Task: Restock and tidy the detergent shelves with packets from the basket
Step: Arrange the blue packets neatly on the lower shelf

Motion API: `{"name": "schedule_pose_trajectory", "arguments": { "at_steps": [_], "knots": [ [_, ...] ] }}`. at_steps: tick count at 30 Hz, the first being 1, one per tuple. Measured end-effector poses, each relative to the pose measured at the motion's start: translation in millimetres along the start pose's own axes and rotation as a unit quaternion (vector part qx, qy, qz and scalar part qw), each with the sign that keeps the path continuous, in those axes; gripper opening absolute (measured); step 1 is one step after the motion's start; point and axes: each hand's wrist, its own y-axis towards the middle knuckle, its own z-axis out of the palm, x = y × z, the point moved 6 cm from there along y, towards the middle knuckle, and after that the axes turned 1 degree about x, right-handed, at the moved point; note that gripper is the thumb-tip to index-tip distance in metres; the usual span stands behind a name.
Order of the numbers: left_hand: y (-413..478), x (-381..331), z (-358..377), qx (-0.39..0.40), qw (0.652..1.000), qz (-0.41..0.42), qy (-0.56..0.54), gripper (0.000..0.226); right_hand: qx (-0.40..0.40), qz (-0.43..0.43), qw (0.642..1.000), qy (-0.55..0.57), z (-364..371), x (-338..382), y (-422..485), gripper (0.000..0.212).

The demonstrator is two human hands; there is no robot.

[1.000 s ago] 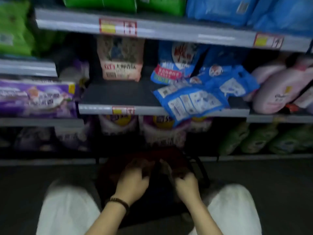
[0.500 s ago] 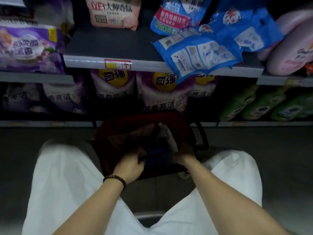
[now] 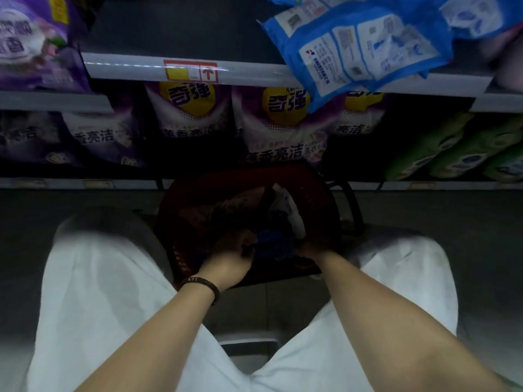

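A dark red basket point(image 3: 195, 193) stands on the floor between my knees, below the shelves. Inside it lie a dark blue packet point(image 3: 273, 244), a pinkish packet point(image 3: 235, 205) and a white-edged packet point(image 3: 291, 210). My left hand point(image 3: 229, 258) is curled on the left edge of the blue packet. On the packet's right side my right hand point(image 3: 314, 247) reaches into the basket, its fingers hidden in shadow. Blue packets point(image 3: 359, 49) lie flat and overhang the middle shelf edge point(image 3: 127, 66). Purple detergent bags point(image 3: 280, 123) stand on the lowest shelf.
Green bottles point(image 3: 452, 151) lie at the lower right, purple packs point(image 3: 34, 43) at the upper left. The middle shelf has a dark bare stretch left of the blue packets. A black basket handle point(image 3: 353, 205) hangs on the right. My white-trousered knees flank the basket.
My view has tilted downward, so the upper shelves have left the frame. Both hands have sunk deeper into the basket and closed around the blue packet.
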Motion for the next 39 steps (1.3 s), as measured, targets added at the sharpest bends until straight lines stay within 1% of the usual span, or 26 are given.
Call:
{"name": "schedule_pose_trajectory", "arguments": {
  "at_steps": [4,5,8,11,15,18,20,23,25,27,30,33,34,36,37,39],
  "knots": [
    [2,4,3,0.004,1.0,-0.012,-0.013,0.018,-0.013,-0.005,1.0,0.013,9,3,8,0.049],
    [2,4,3,0.005,1.0,-0.016,-0.014,0.017,-0.018,-0.014,1.0,0.012,7,8,7,0.045],
    [5,5,1,0.013,0.999,-0.025,-0.015,0.016,-0.034,-0.038,0.998,-0.022,-4,17,0,0.043],
    [2,2,-1,0.02,0.999,-0.026,0.001,0.017,-0.025,-0.048,0.997,-0.052,-2,18,-12,0.045],
    [-7,-9,-5,-0.004,1.0,0.004,0.006,0.02,-0.033,-0.09,0.992,-0.087,-10,34,-43,0.035],
    [-17,-12,-5,-0.008,1.0,0.003,0.009,0.024,-0.077,-0.11,0.987,-0.091,-38,55,-75,0.037],
    [-24,-15,-4,0.0,1.0,-0.015,0.006,0.029,-0.135,-0.125,0.977,-0.107,-66,68,-103,0.039],
    [-32,-21,1,0.023,0.999,-0.026,0.003,0.043,-0.175,-0.188,0.957,-0.137,-98,87,-144,0.035],
    [-36,-27,1,0.021,0.999,-0.026,-0.01,0.054,-0.215,-0.22,0.941,-0.14,-116,94,-169,0.033],
    [-42,-38,-2,0.0,0.999,-0.021,-0.046,0.067,-0.233,-0.234,0.939,-0.098,-132,97,-190,0.03],
    [-50,-63,-2,-0.015,0.99,-0.014,-0.137,0.083,-0.246,-0.284,0.927,0.001,-159,114,-225,0.047],
    [-55,-90,-3,-0.009,0.977,0.022,-0.21,0.101,-0.243,-0.311,0.917,0.064,-185,141,-263,0.056],
    [-55,-94,-5,-0.021,0.973,0.016,-0.229,0.107,-0.24,-0.316,0.914,0.081,-193,149,-274,0.058],
    [-60,-101,-16,-0.086,0.962,-0.006,-0.261,0.112,-0.235,-0.33,0.909,0.102,-203,164,-294,0.062],
    [-65,-103,-25,-0.133,0.955,-0.015,-0.265,0.11,-0.228,-0.34,0.905,0.112,-204,171,-303,0.062],
    [-79,-109,-44,-0.216,0.942,-0.026,-0.255,0.097,-0.209,-0.365,0.896,0.143,-203,185,-319,0.057]
  ]
}}
